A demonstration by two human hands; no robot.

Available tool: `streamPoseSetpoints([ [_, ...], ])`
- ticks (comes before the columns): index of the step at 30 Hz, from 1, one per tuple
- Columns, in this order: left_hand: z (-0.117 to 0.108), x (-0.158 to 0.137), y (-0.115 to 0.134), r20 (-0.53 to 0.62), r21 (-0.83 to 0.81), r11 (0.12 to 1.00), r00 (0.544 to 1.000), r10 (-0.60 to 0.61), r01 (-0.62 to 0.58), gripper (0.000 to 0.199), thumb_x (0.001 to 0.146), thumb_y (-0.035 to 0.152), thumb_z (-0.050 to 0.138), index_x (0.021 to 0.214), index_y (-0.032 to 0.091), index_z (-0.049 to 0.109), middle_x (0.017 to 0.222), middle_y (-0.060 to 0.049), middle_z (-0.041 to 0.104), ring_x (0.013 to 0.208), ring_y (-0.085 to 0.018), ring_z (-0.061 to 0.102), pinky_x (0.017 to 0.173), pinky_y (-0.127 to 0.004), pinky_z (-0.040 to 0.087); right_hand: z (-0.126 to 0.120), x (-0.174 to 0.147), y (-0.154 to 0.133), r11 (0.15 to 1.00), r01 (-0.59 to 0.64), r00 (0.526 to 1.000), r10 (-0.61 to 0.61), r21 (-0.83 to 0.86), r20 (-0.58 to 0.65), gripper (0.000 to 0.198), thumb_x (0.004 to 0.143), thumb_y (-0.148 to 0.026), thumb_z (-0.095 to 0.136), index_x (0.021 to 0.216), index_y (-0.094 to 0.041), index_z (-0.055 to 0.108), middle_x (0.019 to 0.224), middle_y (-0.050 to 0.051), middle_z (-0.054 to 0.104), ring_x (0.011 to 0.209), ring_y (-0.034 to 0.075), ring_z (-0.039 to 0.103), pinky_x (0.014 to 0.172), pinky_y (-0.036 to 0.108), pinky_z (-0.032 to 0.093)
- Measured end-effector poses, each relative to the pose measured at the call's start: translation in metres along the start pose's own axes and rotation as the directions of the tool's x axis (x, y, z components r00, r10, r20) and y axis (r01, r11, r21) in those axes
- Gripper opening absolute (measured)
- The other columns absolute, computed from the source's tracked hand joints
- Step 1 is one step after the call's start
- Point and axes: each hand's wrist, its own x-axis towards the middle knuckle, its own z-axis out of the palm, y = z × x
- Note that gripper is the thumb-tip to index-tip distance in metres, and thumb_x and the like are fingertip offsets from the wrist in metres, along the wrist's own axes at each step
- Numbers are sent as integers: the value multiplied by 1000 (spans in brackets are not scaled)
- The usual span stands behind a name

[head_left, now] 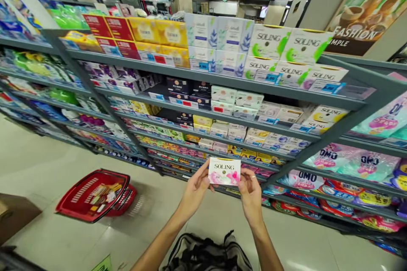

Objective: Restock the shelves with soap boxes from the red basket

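A small white soap box [224, 172] marked SOLING, with pink flowers on its front, is held up before the shelves. My left hand [197, 185] grips its left end, thumb in front and fingers behind. On the right end, my right hand [249, 187] pinches it the same way; a ring shows on one finger. The box faces me, nearly level. Similar SOLING boxes with green patterns [270, 41] stand stacked on the top shelf, and yellow-patterned ones [327, 114] sit lower right.
A red shopping basket [76, 194] with several goods in it stands on the floor at left. The grey shelf unit [219, 79] crosses the view. OMO detergent bags [365, 163] fill the shelves at right. A cardboard box [15, 216] is at the left edge.
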Motion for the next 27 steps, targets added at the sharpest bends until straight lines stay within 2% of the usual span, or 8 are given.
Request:
streamPoseSetpoints([
  [4, -48, -16, 3, -12, -95, 995, 1000, -4, 3, 82, 92, 63, 69, 161, 24, 45, 125, -15, 72, 79, -15, 63, 70, -28, 52, 46, -15, 10, 997, 2, 1000, -2, -74, 7, 39, 88, -50, 78, 115, -24, 67, 105, 7, 78, 95, 21, 73, 85, 30, 58],
  [8, -85, -33, 1, -25, -180, 983, 999, 21, -25, 82, 91, 63, 70, 160, 25, 46, 122, -16, 71, 77, -15, 63, 67, -27, 51, 78, -30, 27, 994, -53, 998, 55, -91, 25, 37, 88, -47, 78, 117, -26, 67, 112, 7, 78, 100, 20, 74, 89, 29, 59],
  [14, -112, -48, 2, -80, -223, 974, 997, 24, -42, 89, 90, 68, 68, 162, 23, 42, 117, -16, 71, 79, -16, 64, 66, -27, 50, 101, -36, 42, 984, -140, 987, 148, -106, 67, 42, 86, -48, 81, 117, -24, 66, 114, 10, 79, 103, 24, 75, 89, 34, 61],
  [18, -113, -53, 5, -85, -219, 974, 996, 36, -53, 91, 90, 70, 67, 163, 21, 42, 116, -16, 71, 80, -18, 64, 67, -28, 50, 104, -38, 42, 983, -148, 987, 154, -106, 47, 47, 80, -50, 86, 115, -23, 68, 113, 11, 80, 101, 28, 76, 87, 37, 64],
  [21, -106, -55, 8, -74, -189, 978, 995, 70, -83, 89, 89, 69, 69, 161, 23, 44, 120, -17, 72, 79, -18, 64, 66, -28, 49, 95, -38, 41, 990, -98, 994, 103, -104, 43, 48, 80, -51, 85, 115, -23, 69, 115, 11, 79, 100, 28, 77, 86, 39, 64],
  [24, -84, -57, 10, -71, -151, 983, 993, 94, -104, 88, 89, 69, 68, 161, 24, 45, 123, -16, 71, 79, -18, 63, 66, -28, 49, 72, -36, 38, 995, -32, 997, 38, -97, 63, 46, 81, -51, 84, 117, -24, 71, 120, 11, 77, 106, 29, 76, 91, 40, 63],
  [27, -43, -55, 6, -36, -123, 988, 995, 94, -97, 90, 88, 70, 68, 161, 23, 45, 122, -17, 71, 79, -18, 62, 65, -29, 49, 29, -35, 28, 996, 17, 999, -13, -91, 45, 45, 82, -50, 83, 117, -24, 72, 121, 11, 77, 109, 30, 75, 92, 40, 63],
])
